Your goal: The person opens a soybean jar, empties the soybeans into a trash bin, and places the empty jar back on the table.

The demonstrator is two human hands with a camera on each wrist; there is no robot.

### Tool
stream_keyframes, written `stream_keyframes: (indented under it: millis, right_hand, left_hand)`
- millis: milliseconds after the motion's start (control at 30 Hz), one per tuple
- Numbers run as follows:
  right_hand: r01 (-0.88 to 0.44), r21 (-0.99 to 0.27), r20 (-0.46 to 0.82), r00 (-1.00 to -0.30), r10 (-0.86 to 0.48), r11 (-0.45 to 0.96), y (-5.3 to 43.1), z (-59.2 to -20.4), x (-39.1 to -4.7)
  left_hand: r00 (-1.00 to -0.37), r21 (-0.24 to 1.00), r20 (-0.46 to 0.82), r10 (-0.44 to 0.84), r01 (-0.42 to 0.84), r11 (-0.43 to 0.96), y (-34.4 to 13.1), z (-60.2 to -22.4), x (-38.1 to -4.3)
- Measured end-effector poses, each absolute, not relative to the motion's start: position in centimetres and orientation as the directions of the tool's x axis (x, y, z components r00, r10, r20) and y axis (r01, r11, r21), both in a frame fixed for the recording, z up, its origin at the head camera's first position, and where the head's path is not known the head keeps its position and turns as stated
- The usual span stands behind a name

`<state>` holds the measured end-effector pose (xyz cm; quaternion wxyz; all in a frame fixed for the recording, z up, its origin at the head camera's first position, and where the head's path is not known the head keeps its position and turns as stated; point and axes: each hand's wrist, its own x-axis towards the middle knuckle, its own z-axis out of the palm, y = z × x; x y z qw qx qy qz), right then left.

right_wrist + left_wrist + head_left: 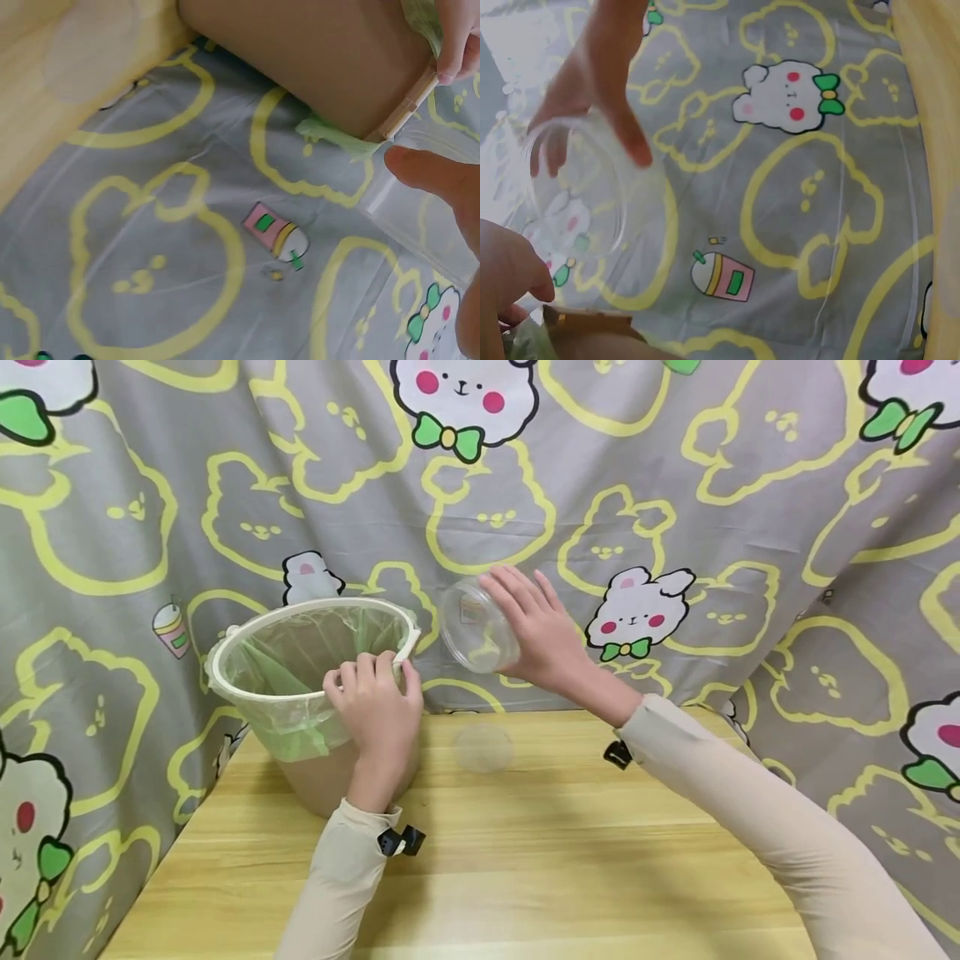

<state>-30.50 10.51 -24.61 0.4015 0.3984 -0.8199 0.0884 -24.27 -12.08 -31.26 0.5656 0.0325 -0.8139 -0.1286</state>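
A brown trash bin [307, 785] with a white rim and a pale green bag [288, 739] folded over it stands at the table's back left, tilted toward the right. My left hand [381, 714] grips the near right part of that rim, fingers over the edge. Raised to the right of the bin, my right hand [543, 639] holds a clear plastic jar [480, 635] around its side. The jar lies sideways in the air, its round end facing the bin; the left wrist view shows the see-through jar [604, 195] with nothing visible inside.
A flat, round translucent lid [483, 749] lies on the wooden table [562, 860], right of the bin. Behind the table hangs a grey curtain [637, 460] printed with cartoon animals. Each wrist wears a small black strap.
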Motion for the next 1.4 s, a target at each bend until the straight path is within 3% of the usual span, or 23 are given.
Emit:
stream_keyframes:
  millis: [233, 567, 800, 933, 1233, 1400]
  right_hand:
    - [-0.714, -0.027, 0.733, -0.49, -0.472, 0.699, 15.3, -28.2, -30.0]
    - [-0.578, -0.501, 0.583, -0.776, -0.242, 0.645, 19.3, -32.8, -30.0]
    - [-0.5, -0.69, 0.481, -0.857, -0.184, 0.524, 20.8, -36.5, -30.5]
    - [-0.385, -0.776, 0.36, -0.921, -0.152, 0.499, 21.7, -38.5, -30.8]
    - [-0.234, -0.867, 0.192, -0.972, -0.139, 0.44, 22.9, -41.5, -31.2]
    - [-0.184, -0.882, 0.127, -0.979, -0.157, 0.435, 23.5, -43.4, -31.5]
  left_hand:
    - [-0.353, 0.207, 0.921, -0.162, 0.096, 0.974, -11.6, -31.7, -24.9]
    - [-0.329, 0.194, 0.935, -0.129, 0.174, 0.965, -11.7, -31.1, -24.7]
    - [-0.314, 0.105, 0.949, 0.022, 0.385, 0.917, -11.6, -31.4, -24.8]
    - [-0.279, 0.02, 0.951, 0.131, 0.48, 0.877, -11.5, -32.1, -25.2]
    - [-0.228, -0.114, 0.929, 0.292, 0.574, 0.811, -11.5, -33.8, -25.8]
    - [-0.249, -0.143, 0.901, 0.355, 0.602, 0.786, -11.6, -34.7, -25.8]
